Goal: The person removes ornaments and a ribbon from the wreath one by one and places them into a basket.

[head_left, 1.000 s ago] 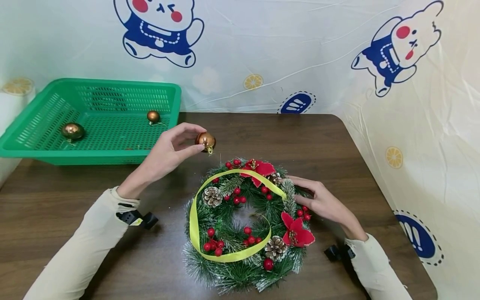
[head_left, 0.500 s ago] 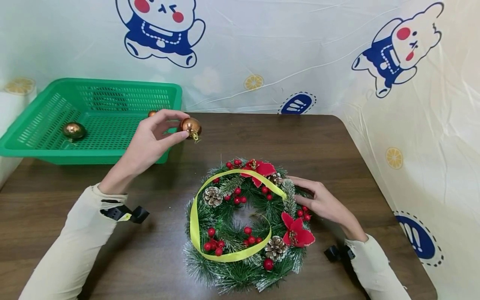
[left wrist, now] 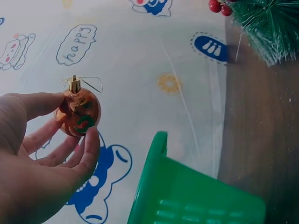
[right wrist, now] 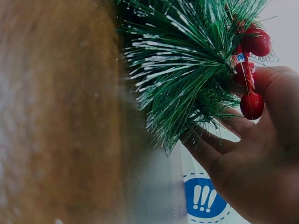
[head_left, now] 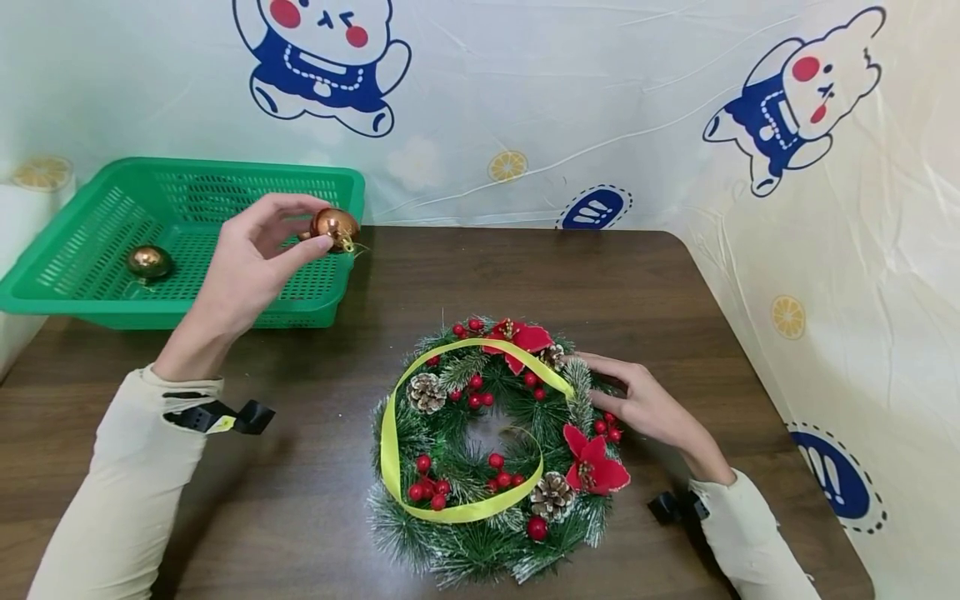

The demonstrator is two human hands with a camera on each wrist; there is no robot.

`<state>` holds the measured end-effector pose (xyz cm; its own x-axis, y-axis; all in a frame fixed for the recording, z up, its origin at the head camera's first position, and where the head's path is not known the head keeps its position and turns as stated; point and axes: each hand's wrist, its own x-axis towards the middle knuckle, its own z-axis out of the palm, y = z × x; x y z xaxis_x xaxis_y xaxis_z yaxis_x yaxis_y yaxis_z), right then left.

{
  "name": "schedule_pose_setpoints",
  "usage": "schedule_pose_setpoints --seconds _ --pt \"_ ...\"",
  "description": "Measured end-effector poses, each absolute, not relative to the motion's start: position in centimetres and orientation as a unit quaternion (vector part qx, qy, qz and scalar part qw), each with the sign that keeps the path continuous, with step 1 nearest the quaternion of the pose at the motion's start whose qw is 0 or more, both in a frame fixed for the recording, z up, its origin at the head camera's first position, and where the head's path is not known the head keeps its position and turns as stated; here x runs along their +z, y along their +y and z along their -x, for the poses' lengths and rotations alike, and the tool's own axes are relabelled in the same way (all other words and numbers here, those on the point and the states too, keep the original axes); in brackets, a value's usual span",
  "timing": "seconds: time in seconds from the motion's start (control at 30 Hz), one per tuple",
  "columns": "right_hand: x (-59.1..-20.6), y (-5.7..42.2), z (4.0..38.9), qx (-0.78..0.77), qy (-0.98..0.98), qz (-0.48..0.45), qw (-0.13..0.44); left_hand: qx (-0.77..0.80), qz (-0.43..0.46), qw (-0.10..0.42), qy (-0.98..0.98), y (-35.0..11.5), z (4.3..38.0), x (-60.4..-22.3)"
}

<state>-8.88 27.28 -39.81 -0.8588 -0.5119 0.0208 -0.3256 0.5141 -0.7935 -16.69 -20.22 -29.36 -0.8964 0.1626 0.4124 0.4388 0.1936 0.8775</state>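
Pinched between the thumb and fingers of my left hand [head_left: 247, 262] is a shiny copper Christmas bauble [head_left: 335, 227] with a gold cap and wire loop. It hangs in the air over the right end of a green plastic basket [head_left: 97, 308]; the left wrist view shows the bauble [left wrist: 83, 113] above the basket's wall [left wrist: 201, 196]. A green wreath [head_left: 480, 554] with red berries, pinecones, red flowers and a yellow ribbon [head_left: 389, 450] lies on the table. My right hand [head_left: 648, 407] grips the wreath's right side, its fingertips hidden among the needles [right wrist: 187, 84].
Inside the basket lies a dark golden bauble [head_left: 149, 262] on the left; a smaller one is mostly hidden behind my left hand. The brown table [head_left: 525, 267] ends at a patterned white sheet [head_left: 480, 100] behind and to the right.
My left hand has carried the bauble left and back, from beside the basket to over its right end. The right hand and the wreath stay in place.
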Motion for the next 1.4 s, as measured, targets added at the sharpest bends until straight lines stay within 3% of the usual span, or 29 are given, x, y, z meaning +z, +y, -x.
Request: schedule_pose_setpoints --seconds 0.67,1.03,1.4 --pt "-39.1 26.5 8.4 -0.373 0.898 0.221 0.079 -0.692 0.177 0.153 -0.683 -23.8 17.1 -28.6" --pt "-39.4 24.4 8.3 -0.365 0.914 0.177 -0.019 -0.685 0.145 0.147 -0.699 -25.2 17.3 -28.8" --pt "-39.0 23.5 9.1 -0.339 0.925 0.17 -0.03 -0.674 0.132 0.141 -0.713 -26.5 17.3 -29.6"
